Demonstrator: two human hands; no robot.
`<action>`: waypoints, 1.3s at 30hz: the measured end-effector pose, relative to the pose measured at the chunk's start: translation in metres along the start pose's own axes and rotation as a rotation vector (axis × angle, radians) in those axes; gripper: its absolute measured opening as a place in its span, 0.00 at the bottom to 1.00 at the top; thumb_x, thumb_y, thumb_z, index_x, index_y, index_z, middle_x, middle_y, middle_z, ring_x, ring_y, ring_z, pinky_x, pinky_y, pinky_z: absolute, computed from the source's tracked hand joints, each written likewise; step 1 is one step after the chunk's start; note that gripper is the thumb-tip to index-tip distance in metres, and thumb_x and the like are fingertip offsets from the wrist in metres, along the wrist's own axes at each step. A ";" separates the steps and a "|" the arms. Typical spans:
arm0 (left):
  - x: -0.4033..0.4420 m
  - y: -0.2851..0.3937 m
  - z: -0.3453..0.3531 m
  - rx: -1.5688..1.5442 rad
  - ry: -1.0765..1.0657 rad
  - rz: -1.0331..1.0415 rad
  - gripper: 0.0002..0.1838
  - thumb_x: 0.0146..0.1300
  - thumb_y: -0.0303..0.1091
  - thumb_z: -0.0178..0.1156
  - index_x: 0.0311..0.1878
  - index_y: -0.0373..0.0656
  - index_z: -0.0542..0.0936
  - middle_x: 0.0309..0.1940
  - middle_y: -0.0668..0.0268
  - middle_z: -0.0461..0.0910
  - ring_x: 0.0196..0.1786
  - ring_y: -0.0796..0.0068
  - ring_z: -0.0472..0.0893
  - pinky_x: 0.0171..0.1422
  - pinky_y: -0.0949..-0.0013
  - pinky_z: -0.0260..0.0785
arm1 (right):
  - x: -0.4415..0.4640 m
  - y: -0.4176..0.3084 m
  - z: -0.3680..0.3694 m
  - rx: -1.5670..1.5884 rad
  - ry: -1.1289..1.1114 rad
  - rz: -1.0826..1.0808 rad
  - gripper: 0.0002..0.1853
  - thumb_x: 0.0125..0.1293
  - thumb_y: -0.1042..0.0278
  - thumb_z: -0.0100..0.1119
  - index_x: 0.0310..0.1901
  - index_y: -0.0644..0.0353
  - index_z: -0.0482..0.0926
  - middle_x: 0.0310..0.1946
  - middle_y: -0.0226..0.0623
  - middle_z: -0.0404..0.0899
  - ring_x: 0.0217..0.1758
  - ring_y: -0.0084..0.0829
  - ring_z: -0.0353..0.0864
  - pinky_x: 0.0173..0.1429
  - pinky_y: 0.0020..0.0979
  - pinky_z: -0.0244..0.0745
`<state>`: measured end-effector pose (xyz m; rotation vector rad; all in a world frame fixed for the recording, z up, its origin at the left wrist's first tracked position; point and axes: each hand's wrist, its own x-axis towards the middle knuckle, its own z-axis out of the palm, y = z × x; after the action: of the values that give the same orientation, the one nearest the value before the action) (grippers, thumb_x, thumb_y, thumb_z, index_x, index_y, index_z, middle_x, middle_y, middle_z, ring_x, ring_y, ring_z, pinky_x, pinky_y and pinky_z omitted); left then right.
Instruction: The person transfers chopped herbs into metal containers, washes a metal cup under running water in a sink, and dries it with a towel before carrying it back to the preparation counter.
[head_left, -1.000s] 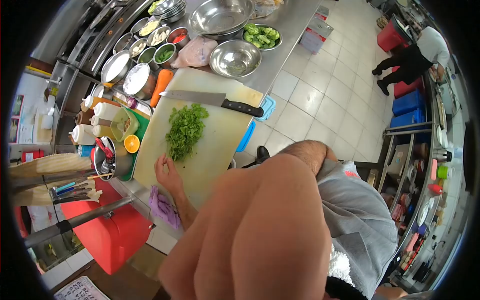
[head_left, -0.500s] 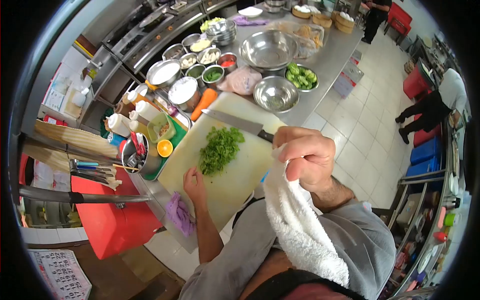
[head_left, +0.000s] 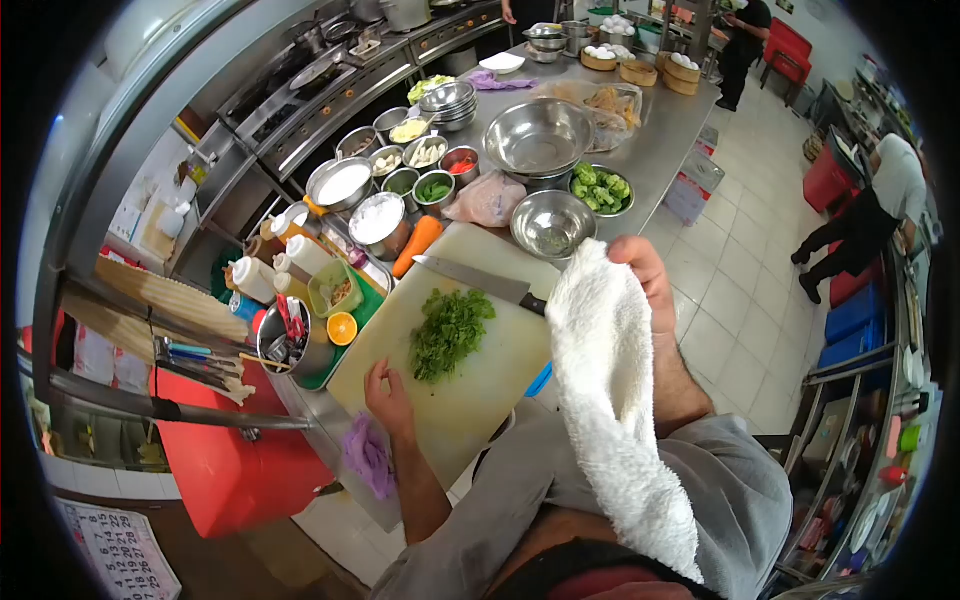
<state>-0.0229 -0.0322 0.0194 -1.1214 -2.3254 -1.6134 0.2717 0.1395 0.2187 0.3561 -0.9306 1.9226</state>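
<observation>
My right hand (head_left: 648, 282) grips the upper end of a white terry towel (head_left: 605, 360), raised over the board's near right corner. The towel hangs down across my grey sleeve toward my chest. My left hand (head_left: 388, 400) rests at the left edge of the white cutting board (head_left: 490, 405), fingers loosely apart and holding nothing. A heap of chopped green herbs (head_left: 450, 333) lies on the board just beyond it. Behind the herbs is a large knife (head_left: 480, 280), its dark handle pointing to the right, close to the towel. A carrot (head_left: 418, 247) lies at the board's far left corner.
Metal bowls (head_left: 538, 138) and small tubs of ingredients crowd the steel table beyond the board. Squeeze bottles (head_left: 255, 278) and a halved orange (head_left: 342, 328) stand left. A purple cloth (head_left: 369, 455) lies at the near left edge. Another person (head_left: 890, 190) stands at the far right.
My right hand has lifted the towel's end slightly up and to the right, and the towel now hangs wider. My left hand stays by the board's edge. The camera view has shifted a little.
</observation>
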 end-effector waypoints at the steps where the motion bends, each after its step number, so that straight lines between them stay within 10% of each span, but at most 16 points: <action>1: 0.000 -0.001 0.000 0.023 0.002 0.000 0.13 0.56 0.21 0.56 0.46 0.33 0.79 0.37 0.60 0.77 0.38 0.70 0.77 0.47 0.69 0.69 | 0.002 -0.001 0.000 0.010 0.014 0.026 0.20 0.58 0.73 0.62 0.52 0.68 0.72 0.48 0.51 0.77 0.49 0.36 0.80 0.49 0.34 0.79; 17: -0.002 -0.011 -0.012 -0.059 -0.020 -0.166 0.15 0.59 0.24 0.56 0.50 0.34 0.76 0.46 0.62 0.77 0.44 0.72 0.76 0.52 0.70 0.69 | 0.031 -0.016 0.069 0.111 -0.064 0.048 0.16 0.60 0.73 0.55 0.47 0.63 0.63 0.40 0.44 0.73 0.41 0.31 0.78 0.42 0.25 0.74; 27: -0.002 0.007 -0.004 -0.113 -0.006 -0.129 0.12 0.60 0.24 0.58 0.47 0.35 0.77 0.43 0.62 0.78 0.43 0.73 0.76 0.51 0.70 0.69 | 0.057 0.012 0.130 -0.032 -0.283 -0.306 0.11 0.60 0.68 0.64 0.34 0.61 0.70 0.29 0.52 0.74 0.26 0.37 0.76 0.29 0.33 0.72; 33: -0.014 -0.034 -0.007 -0.131 0.005 -0.204 0.12 0.60 0.26 0.59 0.47 0.36 0.78 0.43 0.63 0.78 0.42 0.73 0.77 0.50 0.70 0.69 | 0.059 0.021 0.123 0.435 -0.535 0.199 0.19 0.47 0.68 0.76 0.35 0.69 0.76 0.33 0.39 0.77 0.27 0.21 0.76 0.25 0.18 0.70; 36: -0.012 -0.041 -0.013 -0.094 -0.006 -0.188 0.12 0.60 0.26 0.59 0.48 0.36 0.78 0.43 0.63 0.79 0.42 0.74 0.77 0.50 0.70 0.69 | 0.059 0.048 0.125 0.245 -0.550 -0.168 0.18 0.46 0.65 0.76 0.32 0.67 0.78 0.31 0.34 0.77 0.24 0.17 0.76 0.23 0.16 0.69; 39: -0.020 -0.045 -0.018 -0.046 -0.035 -0.192 0.13 0.60 0.26 0.58 0.48 0.35 0.78 0.44 0.62 0.79 0.42 0.73 0.77 0.51 0.71 0.69 | 0.058 0.035 0.118 -0.087 -0.586 -0.080 0.15 0.49 0.65 0.74 0.28 0.65 0.78 0.25 0.33 0.76 0.24 0.21 0.77 0.24 0.20 0.69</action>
<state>-0.0413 -0.0650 -0.0171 -0.9679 -2.4987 -1.7309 0.1971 0.0805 0.3157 0.9213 -1.3451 1.7213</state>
